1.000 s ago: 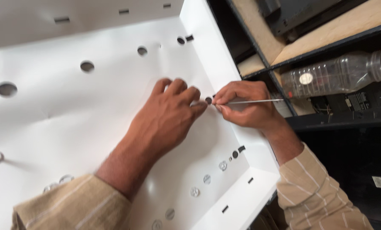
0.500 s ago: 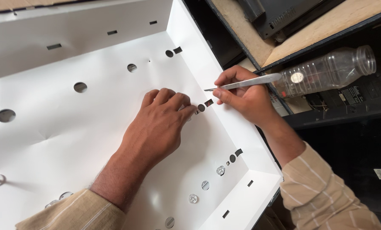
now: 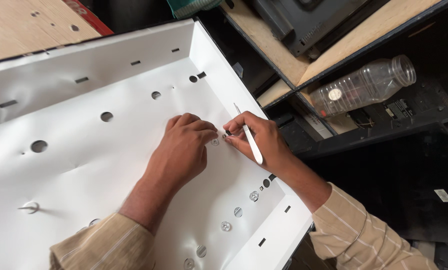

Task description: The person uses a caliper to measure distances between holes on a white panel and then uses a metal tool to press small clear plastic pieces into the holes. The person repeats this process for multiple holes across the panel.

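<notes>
Head view: at frame centre the left hand (image 3: 184,150) presses fingertips on the large white sheet-metal panel (image 3: 74,165), and the right hand (image 3: 256,142), clamped on a thin white-handled tool (image 3: 251,142), pinches a small dark part (image 3: 226,134). Clear round lenses (image 3: 225,226) already sit lower right; several round holes (image 3: 106,116) remain bare upper left.

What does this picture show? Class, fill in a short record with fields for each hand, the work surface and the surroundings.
Left hand: fingertips pressed on the white sheet, beside a small round lens
Right hand: holds a white tweezers-like tool, fingertips at a small dark part
Surface: white panel with round holes
Surroundings: clear plastic bottle on a shelf
</notes>
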